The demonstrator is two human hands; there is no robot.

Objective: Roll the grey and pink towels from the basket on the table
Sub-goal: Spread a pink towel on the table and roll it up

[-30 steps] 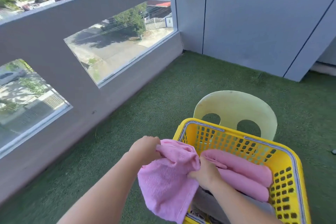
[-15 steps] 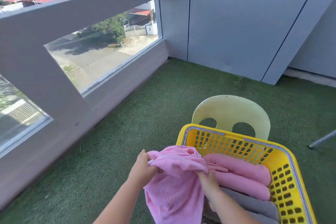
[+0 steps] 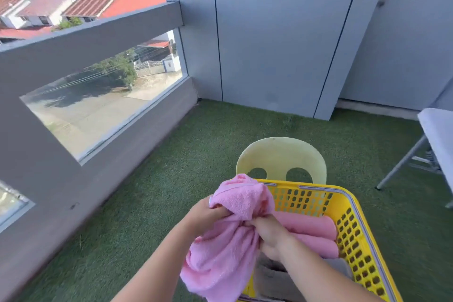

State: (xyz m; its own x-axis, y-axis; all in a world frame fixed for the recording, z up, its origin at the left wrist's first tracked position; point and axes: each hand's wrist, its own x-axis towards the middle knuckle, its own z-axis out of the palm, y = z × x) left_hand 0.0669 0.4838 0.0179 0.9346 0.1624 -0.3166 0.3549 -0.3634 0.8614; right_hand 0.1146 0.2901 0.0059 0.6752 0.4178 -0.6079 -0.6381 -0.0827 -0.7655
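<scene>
Pink towel [image 3: 225,247] bunched, gripped by left hand [image 3: 208,213] and right hand [image 3: 269,233]. It hangs over the basket [image 3: 353,233] rim. Table [image 3: 438,135] at right edge

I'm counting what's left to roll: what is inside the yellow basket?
Two pink towels lie in the yellow basket, with grey towel nearer the camera. The held pink towel and right hand hide its left side, and anything underneath is covered.
</scene>
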